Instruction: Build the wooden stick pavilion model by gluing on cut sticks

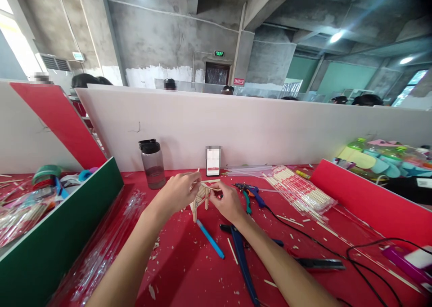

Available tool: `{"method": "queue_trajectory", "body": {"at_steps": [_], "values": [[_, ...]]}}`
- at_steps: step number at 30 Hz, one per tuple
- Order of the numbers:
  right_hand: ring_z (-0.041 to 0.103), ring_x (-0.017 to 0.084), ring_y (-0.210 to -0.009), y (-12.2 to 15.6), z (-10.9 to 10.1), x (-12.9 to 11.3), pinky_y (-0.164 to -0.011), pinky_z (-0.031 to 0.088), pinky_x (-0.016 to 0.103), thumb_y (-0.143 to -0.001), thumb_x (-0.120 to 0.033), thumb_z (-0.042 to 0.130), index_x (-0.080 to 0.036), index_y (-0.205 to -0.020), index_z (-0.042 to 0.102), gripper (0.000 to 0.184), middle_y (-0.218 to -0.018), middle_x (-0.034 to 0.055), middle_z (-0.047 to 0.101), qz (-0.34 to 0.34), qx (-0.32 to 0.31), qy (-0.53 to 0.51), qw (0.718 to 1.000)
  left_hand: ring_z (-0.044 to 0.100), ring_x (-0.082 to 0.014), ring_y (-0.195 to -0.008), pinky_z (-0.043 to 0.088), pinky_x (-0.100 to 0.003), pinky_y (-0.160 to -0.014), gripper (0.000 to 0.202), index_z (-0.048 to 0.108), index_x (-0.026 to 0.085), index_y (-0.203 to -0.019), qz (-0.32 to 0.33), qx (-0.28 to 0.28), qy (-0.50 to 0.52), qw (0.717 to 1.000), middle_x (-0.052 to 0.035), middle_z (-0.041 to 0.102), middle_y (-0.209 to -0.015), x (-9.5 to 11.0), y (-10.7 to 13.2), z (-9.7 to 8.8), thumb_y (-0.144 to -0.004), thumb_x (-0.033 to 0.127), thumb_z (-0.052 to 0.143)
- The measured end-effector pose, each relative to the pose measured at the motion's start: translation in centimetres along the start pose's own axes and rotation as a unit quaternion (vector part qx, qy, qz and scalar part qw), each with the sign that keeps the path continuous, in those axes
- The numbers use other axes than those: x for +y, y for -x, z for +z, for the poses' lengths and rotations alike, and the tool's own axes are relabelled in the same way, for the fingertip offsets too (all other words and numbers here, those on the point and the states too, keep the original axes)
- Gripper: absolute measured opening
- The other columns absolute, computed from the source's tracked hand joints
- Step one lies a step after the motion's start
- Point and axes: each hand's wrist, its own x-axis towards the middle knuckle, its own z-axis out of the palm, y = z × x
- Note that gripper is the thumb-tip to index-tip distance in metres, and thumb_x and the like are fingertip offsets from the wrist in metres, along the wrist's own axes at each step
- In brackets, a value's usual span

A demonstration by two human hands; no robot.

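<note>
My left hand and my right hand meet over the red table, both pinched on a small structure of wooden sticks. The left fingers grip its upper left part and a thin stick that pokes up. The right fingers hold its right side. One leg of the structure reaches down towards the table. A blue pen lies just below it, and blue-handled cutters lie under my right forearm.
A dark water bottle and a phone stand against the white partition. A blue glue gun with a black cable, a pack of sticks, a green divider and a red divider surround the work spot.
</note>
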Motion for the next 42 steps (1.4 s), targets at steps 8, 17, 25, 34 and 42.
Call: {"method": "queue_trajectory", "body": {"at_steps": [8, 17, 25, 34, 42], "values": [[0.068, 0.019, -0.073, -0.1, 0.8, -0.4, -0.067, 0.05, 0.026, -0.078, -0.016, 0.056, -0.023, -0.085, 0.063, 0.012, -0.081, 0.0026, 0.074, 0.025, 0.024, 0.041, 0.999, 0.071, -0.0255, -0.08, 0.04, -0.028, -0.061, 0.023, 0.065, 0.023, -0.096, 0.003, 0.007, -0.011, 1.0, -0.0081, 0.075, -0.091, 0.1, 0.0, 0.1, -0.094, 0.025, 0.042], [0.069, 0.018, -0.083, 0.3, 0.2, -0.2, -0.078, 0.052, 0.028, -0.08, -0.014, 0.054, -0.022, -0.096, 0.064, 0.02, -0.092, 0.0032, 0.075, 0.003, 0.004, 0.017, 1.0, 0.071, -0.0257, -0.083, 0.041, -0.027, -0.062, 0.024, 0.066, 0.024, -0.098, -0.011, -0.001, -0.005, 1.0, -0.0073, 0.076, -0.093, 0.0, -0.1, 0.1, -0.093, 0.023, 0.043], [0.07, 0.018, -0.08, 0.1, -0.1, -0.2, -0.076, 0.053, 0.027, -0.082, -0.015, 0.056, -0.022, -0.092, 0.065, 0.016, -0.089, 0.0028, 0.075, 0.002, -0.001, 0.001, 1.0, 0.072, -0.0278, -0.086, 0.042, -0.029, -0.064, 0.025, 0.066, 0.024, -0.101, -0.008, -0.002, -0.001, 1.0, -0.0077, 0.076, -0.097, 0.1, -0.1, -0.1, -0.093, 0.025, 0.043], [0.07, 0.018, -0.076, 0.2, 0.5, -0.3, -0.073, 0.054, 0.026, -0.077, -0.012, 0.056, -0.023, -0.088, 0.066, 0.019, -0.087, 0.0022, 0.076, 0.029, 0.008, 0.002, 1.0, 0.071, -0.0267, -0.081, 0.04, -0.028, -0.062, 0.024, 0.066, 0.025, -0.097, -0.021, -0.001, -0.005, 1.0, -0.0078, 0.076, -0.09, 0.1, 0.0, 0.1, -0.092, 0.025, 0.043], [0.07, 0.018, -0.076, 0.2, 0.2, -0.2, -0.073, 0.053, 0.026, -0.077, -0.013, 0.056, -0.023, -0.09, 0.067, 0.019, -0.086, 0.0018, 0.075, 0.019, -0.003, 0.002, 1.0, 0.071, -0.0264, -0.079, 0.038, -0.027, -0.06, 0.023, 0.065, 0.025, -0.097, -0.008, 0.006, -0.005, 1.0, -0.0065, 0.075, -0.089, 0.0, 0.0, 0.2, -0.092, 0.024, 0.042]]}}
